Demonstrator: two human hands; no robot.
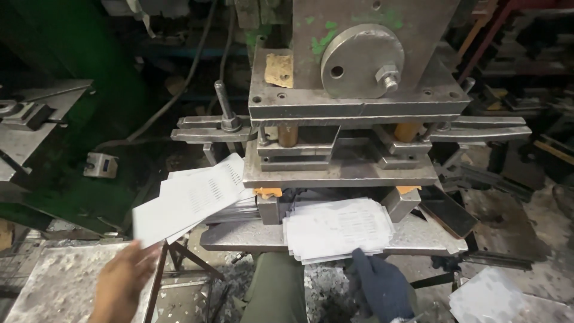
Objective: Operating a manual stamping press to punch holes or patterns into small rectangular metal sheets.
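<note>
Pinching white sheet [185, 206], left hand [122, 284] fingers closed; gloved right hand [382, 284] gripping stack [338, 227].

White perforated sheet [185, 206] tilted, left; similar stack [338, 228] on press bed, apparently.

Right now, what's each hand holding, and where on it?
Bare left hand grips the near corner of a perforated white sheet. Dark-gloved right hand touches the near edge of the white sheet stack; grip can't be told.
</note>
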